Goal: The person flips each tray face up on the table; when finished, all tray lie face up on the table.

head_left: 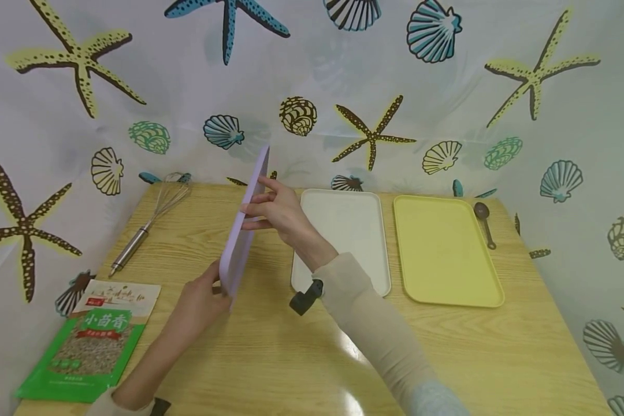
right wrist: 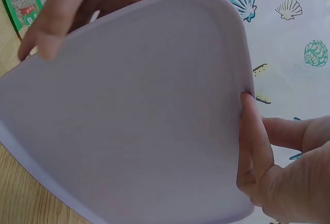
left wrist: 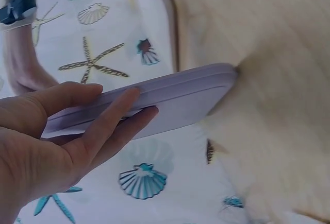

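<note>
A light purple tray (head_left: 235, 254) is tilted up on its edge, left of the middle of the table. My left hand (head_left: 204, 297) grips its near rim; in the left wrist view, the thumb and fingers of that hand (left wrist: 67, 136) pinch the rim from both sides. Higher up, my right hand (head_left: 283, 212) holds another edge between thumb and fingers. From the right wrist, the broad face of the tray (right wrist: 149, 105) shows bare, with my right hand (right wrist: 289, 172) at its side rim. Whether the tray's lowest corner touches the table I cannot tell.
A white tray (head_left: 345, 231) and a yellow tray (head_left: 447, 248) lie side by side on the wooden table (head_left: 291, 358). A dark spoon (head_left: 485, 222) is right of them. To the left lie a whisk (head_left: 137, 242) and a green seed packet (head_left: 91, 346). A patterned cloth hangs behind.
</note>
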Demonstrator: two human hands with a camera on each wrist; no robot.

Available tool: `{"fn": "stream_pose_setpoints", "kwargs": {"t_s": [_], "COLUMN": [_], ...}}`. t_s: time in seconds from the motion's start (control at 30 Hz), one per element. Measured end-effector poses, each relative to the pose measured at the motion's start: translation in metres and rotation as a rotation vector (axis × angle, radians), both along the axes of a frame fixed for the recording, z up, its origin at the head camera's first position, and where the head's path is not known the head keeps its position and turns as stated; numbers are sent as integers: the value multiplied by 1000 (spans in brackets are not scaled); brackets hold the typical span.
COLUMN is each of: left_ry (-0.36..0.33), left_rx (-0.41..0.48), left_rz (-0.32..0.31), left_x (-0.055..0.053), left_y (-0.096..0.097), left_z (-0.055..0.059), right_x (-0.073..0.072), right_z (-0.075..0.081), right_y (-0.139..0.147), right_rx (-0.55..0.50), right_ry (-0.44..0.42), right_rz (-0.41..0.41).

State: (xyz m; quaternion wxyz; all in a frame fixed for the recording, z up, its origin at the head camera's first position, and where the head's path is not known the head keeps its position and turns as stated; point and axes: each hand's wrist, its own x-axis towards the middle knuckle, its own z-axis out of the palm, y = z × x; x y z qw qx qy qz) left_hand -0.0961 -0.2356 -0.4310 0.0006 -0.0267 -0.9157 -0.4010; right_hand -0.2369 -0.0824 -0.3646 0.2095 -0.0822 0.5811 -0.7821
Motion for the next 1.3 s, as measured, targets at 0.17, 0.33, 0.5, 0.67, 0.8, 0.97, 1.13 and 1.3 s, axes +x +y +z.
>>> {"fn": "stream_pose_setpoints", "kwargs": {"t_s": [0.17,0.33,0.5,0.67,0.8,0.97,1.13,1.3], "left_ry": [41,77,71,76,121,203,257,298], "left_rx": [-15,-36,-33,-17,-36,-47,-18,-6], "left_rz": [44,77,88,100,115,157,214,255], "left_x": [7,13,20,23,25,27,27,26], "left_y": [4,6,6,4,2,0,-2,-6], "left_z": [25,46,57,59,59,61,61,59], "right_x": [1,3,5,7,8,9,9,7], "right_z": [2,6,8,7,6,8,7,0], "right_y": [-4,-11,-20,-28,-33,-38,-42,-40], "right_rx": [2,12,15,19,30,31,18,95], "right_ry": [-8,-10,-9,-10,-12,-19,-24,41], "right_rz": [-11,-17,-12,6,7,17,39,74]}}
